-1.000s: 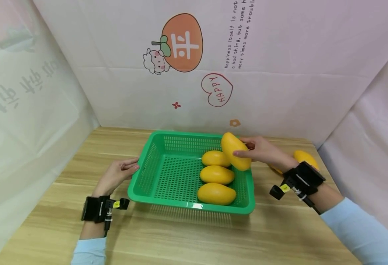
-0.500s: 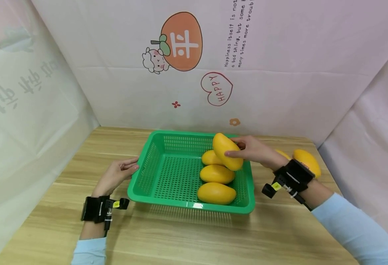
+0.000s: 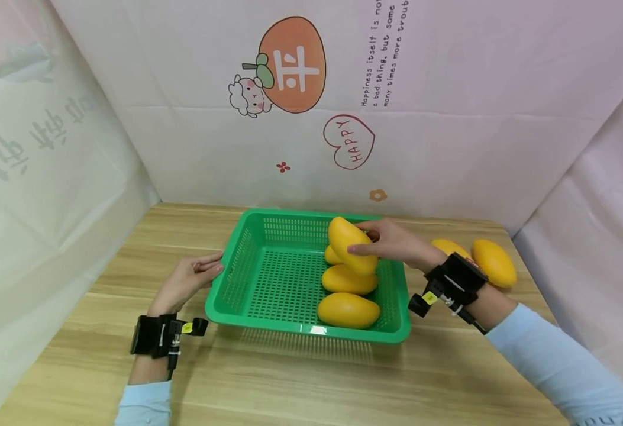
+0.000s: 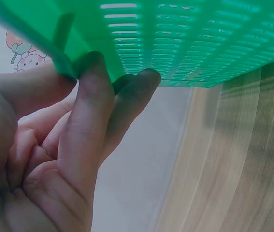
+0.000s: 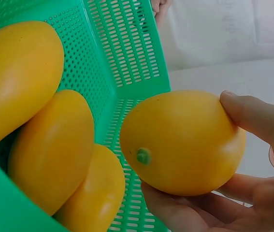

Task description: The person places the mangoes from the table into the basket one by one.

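My right hand grips a yellow mango between thumb and fingers, tilted above the back right part of a green plastic basket. The right wrist view shows this mango with a small green stem nub facing the camera. Three more mangoes lie in a row along the basket's right side: a front one, a middle one and a back one partly hidden by the held fruit. At the left rim, my left hand pinches the basket's edge; the left wrist view shows thumb and fingers at it.
Two other mangoes lie on the wooden table to the right, one in full sight and one partly behind the right wrist. A printed white cloth stands behind the table, with cloth on both sides too.
My right hand has carried the held mango leftward over the basket, now covering more of the back mango. Both table mangoes show more as the arm shifts. My left hand stays put.
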Available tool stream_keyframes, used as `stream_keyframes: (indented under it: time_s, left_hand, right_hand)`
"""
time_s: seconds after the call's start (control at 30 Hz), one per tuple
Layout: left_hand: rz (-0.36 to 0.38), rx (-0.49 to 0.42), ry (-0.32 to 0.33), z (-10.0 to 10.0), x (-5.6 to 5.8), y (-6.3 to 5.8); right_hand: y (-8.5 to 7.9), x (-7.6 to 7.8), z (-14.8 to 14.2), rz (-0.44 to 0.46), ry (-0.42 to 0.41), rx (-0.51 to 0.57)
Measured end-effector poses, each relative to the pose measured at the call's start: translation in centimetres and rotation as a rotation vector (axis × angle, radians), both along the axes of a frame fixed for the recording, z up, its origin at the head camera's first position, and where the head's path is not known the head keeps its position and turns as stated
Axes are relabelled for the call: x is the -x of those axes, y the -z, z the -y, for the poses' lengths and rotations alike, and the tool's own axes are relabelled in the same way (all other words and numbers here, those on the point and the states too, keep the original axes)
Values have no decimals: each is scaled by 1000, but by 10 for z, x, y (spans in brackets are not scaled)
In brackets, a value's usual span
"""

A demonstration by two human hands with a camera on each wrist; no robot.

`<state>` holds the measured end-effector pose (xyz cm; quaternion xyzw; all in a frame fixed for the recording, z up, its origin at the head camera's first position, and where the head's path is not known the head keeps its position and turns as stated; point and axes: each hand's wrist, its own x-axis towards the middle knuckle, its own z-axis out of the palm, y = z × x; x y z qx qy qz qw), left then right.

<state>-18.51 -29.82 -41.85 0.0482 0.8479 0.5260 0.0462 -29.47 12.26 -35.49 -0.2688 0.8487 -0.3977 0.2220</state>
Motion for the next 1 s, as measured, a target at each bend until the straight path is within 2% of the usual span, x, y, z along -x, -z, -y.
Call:
stream_keyframes:
  time_s: [0.27,0.67,0.83,1.0]
  left_hand:
    - [9,6,-8,1,1,0]
    - [9,8,-11,0,2,-1]
    - [9,16,-13,0,2,0]
    - [8,14,-14,1,1,1]
  right_hand:
    - [2,0,9,-17,-13,-10]
    - [-3,-4,19,5,3,-32]
    - [-5,-4,23,-22,-10,-52]
    - [-6,-4,28,-11,-32,-39]
